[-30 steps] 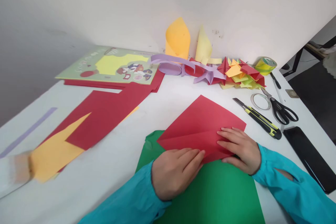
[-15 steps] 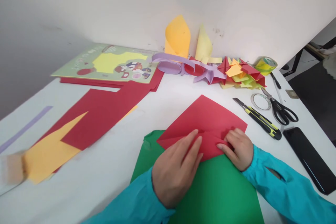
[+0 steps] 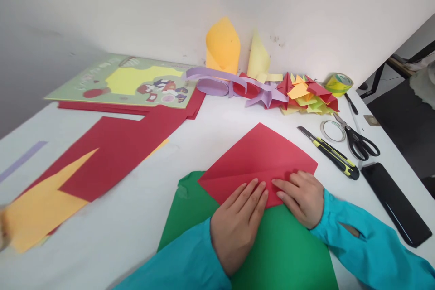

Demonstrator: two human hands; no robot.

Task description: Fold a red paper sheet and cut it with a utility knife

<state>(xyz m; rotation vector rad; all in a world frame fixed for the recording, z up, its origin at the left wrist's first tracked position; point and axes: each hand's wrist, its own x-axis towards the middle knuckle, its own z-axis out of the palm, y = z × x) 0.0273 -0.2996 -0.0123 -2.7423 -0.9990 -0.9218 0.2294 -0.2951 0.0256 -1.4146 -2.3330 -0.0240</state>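
Note:
A folded red paper (image 3: 258, 158) lies on a green sheet (image 3: 282, 253) on the white table (image 3: 217, 118). My left hand (image 3: 238, 222) lies flat with fingers stretched out, the fingertips pressing the red paper's near flap. My right hand (image 3: 301, 197) rests beside it, fingers spread flat on the same flap near its right end. Both arms wear turquoise sleeves.
Red sheets (image 3: 115, 149) and an orange sheet (image 3: 41, 204) lie at the left, a picture booklet (image 3: 125, 84) behind them. Folded paper pieces (image 3: 306, 95), purple strips (image 3: 217, 82) and paper cones stand by the wall. A utility knife (image 3: 329, 153), tape rings, scissors (image 3: 356, 138) and a black phone (image 3: 394, 204) lie at the right.
My right fingers, curled on the fold half a second ago, now lie flat. My left hand slid slightly right along the flap. The view shifted a little, and the blurred hand at far left moved out.

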